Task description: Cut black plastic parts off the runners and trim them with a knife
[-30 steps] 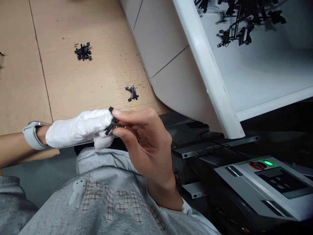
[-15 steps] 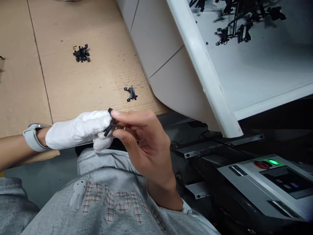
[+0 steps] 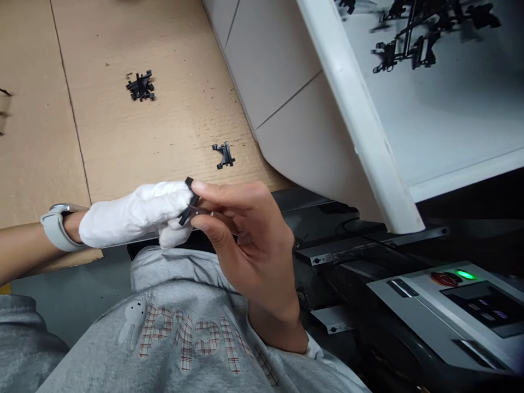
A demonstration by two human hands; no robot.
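A small black plastic part sits between the two hands, over the near edge of the desk and in front of the person's body. The left hand, in a white glove, grasps the part at its fingertips, though the cloth hides just how the fingers close. The right hand is bare and pinches a thin shiny piece between thumb and forefinger; its tip meets the black part, and the rest disappears into the palm. The right forefinger also touches the part's upper end.

Near the desk's right-hand near corner lies a single black bracket, flat and apart from the hands. Farther from the near edge, between the seam in the desk and its right edge, several black pieces lie in a small heap. Dark specks are scattered around.

A light panel borders the desk's right edge. Beyond it, a white bin holds a tangle of black parts at its far end. Below the bin stands a grey control box with a lit green lamp, a red knob and a dark screen. A pale watch circles the left wrist.
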